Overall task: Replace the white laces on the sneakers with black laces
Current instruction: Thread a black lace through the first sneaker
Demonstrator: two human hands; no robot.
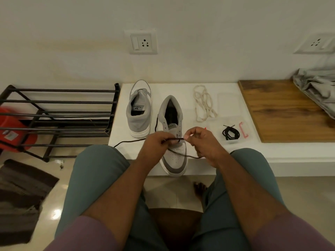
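Two grey-and-white sneakers stand on a white ledge [235, 156]. The near sneaker [175, 161] points its toe at me; the other sneaker [138, 113] stands behind it to the left, without laces. My left hand [156, 142] and my right hand [201, 140] each pinch a black lace [188, 155] over the near sneaker's lower eyelets. One end of the lace trails left across the ledge, another part runs right under my right hand. Removed white laces [204, 104] lie in a loose heap behind. A coiled second black lace [230, 133] lies to the right.
A pink packaging clip [243, 130] lies by the coiled lace. A wooden board [282, 109] with grey cloth [319, 87] fills the right side of the ledge. A black shoe rack [59, 116] and a red bucket [12, 131] stand at the left, a dark mat [21, 194] on the floor.
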